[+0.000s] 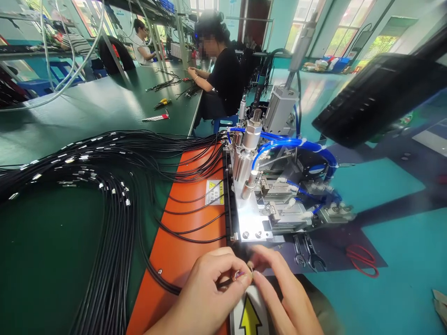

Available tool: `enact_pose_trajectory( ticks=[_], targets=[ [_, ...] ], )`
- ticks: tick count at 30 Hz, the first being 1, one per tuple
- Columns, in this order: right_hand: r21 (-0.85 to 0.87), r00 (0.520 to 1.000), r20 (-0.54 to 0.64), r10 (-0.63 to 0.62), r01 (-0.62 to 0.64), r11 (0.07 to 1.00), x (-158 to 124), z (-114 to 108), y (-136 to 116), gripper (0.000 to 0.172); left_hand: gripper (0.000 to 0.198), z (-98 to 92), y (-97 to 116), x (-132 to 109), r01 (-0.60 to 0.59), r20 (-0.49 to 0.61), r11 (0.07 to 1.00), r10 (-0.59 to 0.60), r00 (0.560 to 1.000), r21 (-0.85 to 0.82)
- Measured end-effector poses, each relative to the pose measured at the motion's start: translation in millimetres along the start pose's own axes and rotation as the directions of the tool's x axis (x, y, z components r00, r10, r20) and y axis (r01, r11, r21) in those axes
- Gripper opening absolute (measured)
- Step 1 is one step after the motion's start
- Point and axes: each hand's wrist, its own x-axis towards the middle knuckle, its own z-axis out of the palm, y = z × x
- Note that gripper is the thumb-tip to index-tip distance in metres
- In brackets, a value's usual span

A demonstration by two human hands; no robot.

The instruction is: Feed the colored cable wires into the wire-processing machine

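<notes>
**Black cables** (pixel 115 186): smooth, glossy plastic sheathing, with bright **metal tips** (pixel 126 202) at the cut ends.

**Bench top** (pixel 70 116): smooth green surface with a low sheen.

**Orange panel** (pixel 181 223), along the bench's right edge: smooth, even finish; paint or plastic cannot be told apart.

**Warning label** (pixel 214 192): thin, smooth sticker.

**Base plate** (pixel 247 218): bare, bright, reflective metal.

**Cylinders** (pixel 241 163): polished metal.

**Blue hoses** (pixel 296 143): glossy plastic.

**Wrenches** (pixel 309 253): plain steel with a dull sheen, lying on a dark, matt **mat** (pixel 335 256).

**Floor** (pixel 391 195): glossy teal coating that reflects the light.
</notes>
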Motion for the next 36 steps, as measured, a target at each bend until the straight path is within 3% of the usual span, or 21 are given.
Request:
enact_pose_trajectory(
  ticks=[4,6,10,13,23,31,36],
  targets=[
    [-0.034,0.978,0.148,-0.147,0.154,0.988,7,-14,1,0.015,0.016,-0.7,2,-1,0.005,0.038,1.000,-0.005,0.999,0.017],
    [-0.083,0.970,0.169,-0.175,0.191,0.978,9,-15,3,0.015,0.016,-0.7,3,0,0.009,0.055,1.000,-0.010,0.998,0.026],
    [-0.219,0.979,-0.036,-0.199,0.187,0.958,5,0,5,0.020,0.015,-0.1,2,0,0.035,0.034,0.999,-0.036,0.999,0.028],
    [-0.184,0.975,-0.146,-0.169,0.141,0.973,-1,15,5,0.019,0.016,0.2,1,1,0.041,0.008,0.999,-0.041,0.999,0.023],
    [0.102,0.991,-0.020,0.131,-0.128,0.987,-1,14,1,0.019,0.017,-0.4,0,0,0.013,-0.059,0.998,-0.009,0.998,0.064],
    [0.108,0.988,-0.150,0.031,-0.014,0.994,-4,25,1,0.017,0.021,-0.7,3,-1,0.030,-0.053,1.000,-0.029,0.998,0.008],
    [0.146,0.971,-0.236,0.029,0.005,0.989,-5,26,8,0.019,0.021,-5.9,3,4,0.032,-0.011,0.999,-0.032,0.999,-0.020]
  ],
)
